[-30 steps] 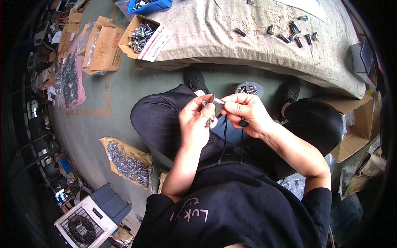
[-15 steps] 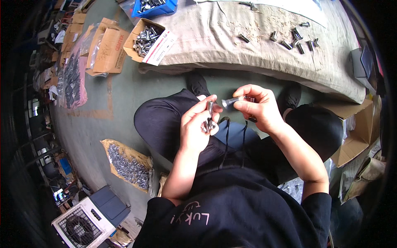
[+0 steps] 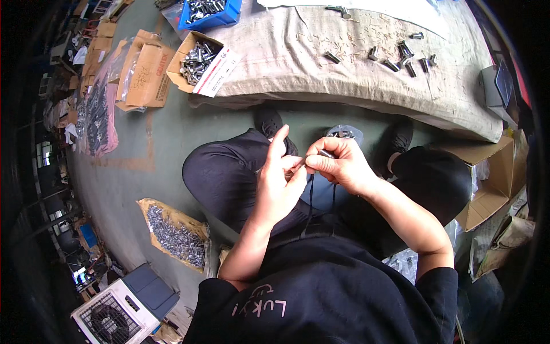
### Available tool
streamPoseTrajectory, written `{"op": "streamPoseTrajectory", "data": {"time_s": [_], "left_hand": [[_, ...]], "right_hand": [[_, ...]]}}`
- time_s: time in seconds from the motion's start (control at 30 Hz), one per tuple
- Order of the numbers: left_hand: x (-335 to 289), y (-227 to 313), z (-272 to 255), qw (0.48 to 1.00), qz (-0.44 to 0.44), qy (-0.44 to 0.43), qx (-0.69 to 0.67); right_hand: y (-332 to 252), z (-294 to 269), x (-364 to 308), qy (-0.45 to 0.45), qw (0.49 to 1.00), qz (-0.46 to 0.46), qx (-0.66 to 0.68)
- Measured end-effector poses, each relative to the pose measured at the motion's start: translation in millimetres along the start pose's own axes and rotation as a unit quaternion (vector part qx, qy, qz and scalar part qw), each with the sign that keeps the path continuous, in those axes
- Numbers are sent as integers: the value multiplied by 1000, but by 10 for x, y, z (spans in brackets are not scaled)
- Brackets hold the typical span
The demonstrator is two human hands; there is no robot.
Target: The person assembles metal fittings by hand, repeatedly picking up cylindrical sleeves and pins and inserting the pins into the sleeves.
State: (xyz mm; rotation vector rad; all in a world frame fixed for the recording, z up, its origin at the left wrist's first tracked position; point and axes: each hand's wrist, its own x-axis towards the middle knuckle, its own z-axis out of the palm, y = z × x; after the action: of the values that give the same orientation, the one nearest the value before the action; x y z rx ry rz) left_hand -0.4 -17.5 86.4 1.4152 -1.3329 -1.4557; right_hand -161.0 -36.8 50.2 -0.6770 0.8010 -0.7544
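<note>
In front of my lap both hands are brought together, fingertips meeting. My right hand (image 3: 346,166) pinches a dark-shanked bolt (image 3: 326,153), thumb and forefinger closed at its end. Beside it, my left hand (image 3: 276,186) has its palm turned inward and one finger stretched upward. Its thumb and other fingers close round small metal bolts (image 3: 294,168), mostly covered by the fingers. Just beyond the right hand, a clear plastic bag (image 3: 356,132) with metal pieces in it shows between my feet.
Several loose bolts (image 3: 391,65) lie on the cloth-covered surface (image 3: 275,69) ahead. At its left stand a carton of bolts (image 3: 212,77) and a blue bin (image 3: 213,22). A sack of small metal parts (image 3: 177,235) and a fan unit (image 3: 109,318) are at left, an open carton (image 3: 487,200) at right.
My right hand has moved left and down with its bolt, meeting my left hand. The left hand has turned, covering most of its bolts. The plastic bag beyond the right hand has come into sight.
</note>
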Motion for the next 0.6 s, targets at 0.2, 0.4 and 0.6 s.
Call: {"op": "streamPoseTrajectory", "data": {"time_s": [0.2,0.4,0.6], "left_hand": [[28,-21,-138,975,-109,-9,-192],[45,-94,-123,965,-110,32,-234],[69,-122,-90,973,-62,57,-215]], "right_hand": [[-1,-72,18,37,989,-9,140],[43,-51,26,43,992,-40,116],[69,-44,34,48,991,-45,114]]}}
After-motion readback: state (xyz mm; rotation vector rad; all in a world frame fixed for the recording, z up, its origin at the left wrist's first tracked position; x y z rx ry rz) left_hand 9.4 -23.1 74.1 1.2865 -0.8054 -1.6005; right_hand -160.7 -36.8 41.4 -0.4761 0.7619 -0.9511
